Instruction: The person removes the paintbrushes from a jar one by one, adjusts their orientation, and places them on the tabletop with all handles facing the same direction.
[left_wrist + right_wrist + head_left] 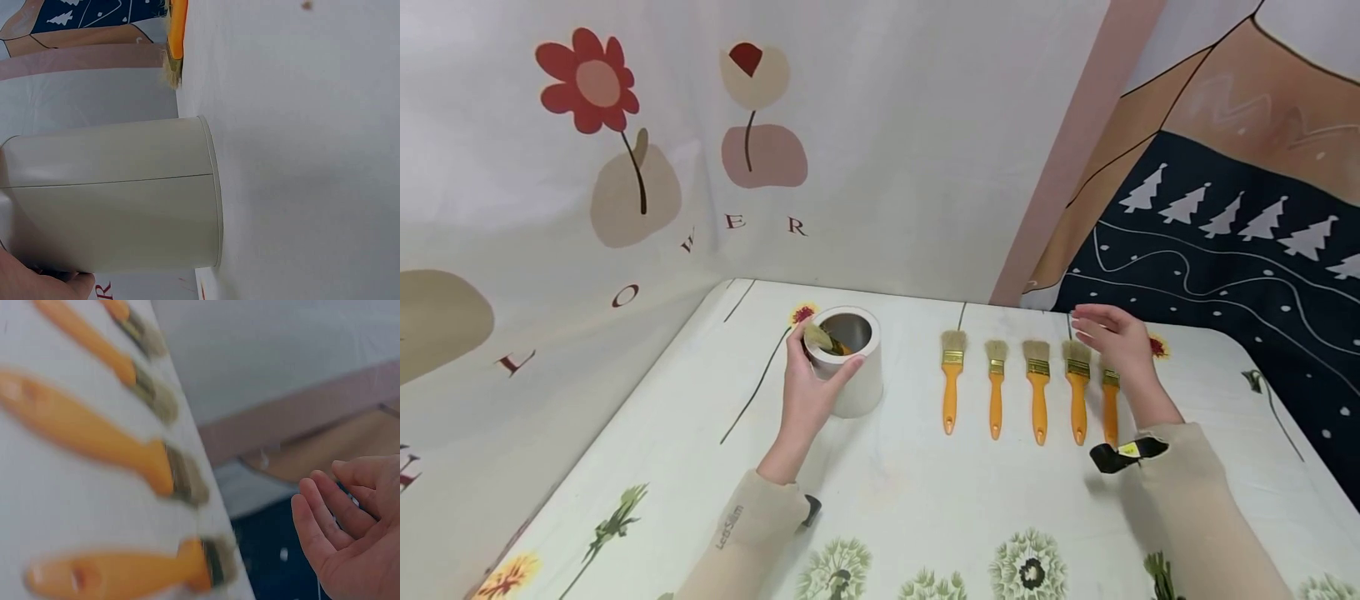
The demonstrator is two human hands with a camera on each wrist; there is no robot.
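My left hand [811, 385] grips a white cylindrical canister [859, 392] round its upper part, fingers on the left side and thumb near the front rim. Inside the canister leans a paintbrush [818, 337], bristles at the left rim and its orange handle down in the opening. The left wrist view shows the canister's smooth side [112, 206] standing on the table. My right hand [1120, 340] is raised over the rightmost paintbrush [1110, 408], partly hiding its bristles. Its fingers are loosely bent and hold nothing; in the right wrist view the hand [350, 531] is beyond the brush heads.
Several orange-handled paintbrushes [1037, 400] lie in a row right of the canister, bristles away from me. A flower-printed cloth [910, 500] covers the table. Printed fabric [910, 167] hangs behind the back edge, with a dark blue part [1195, 267] at right.
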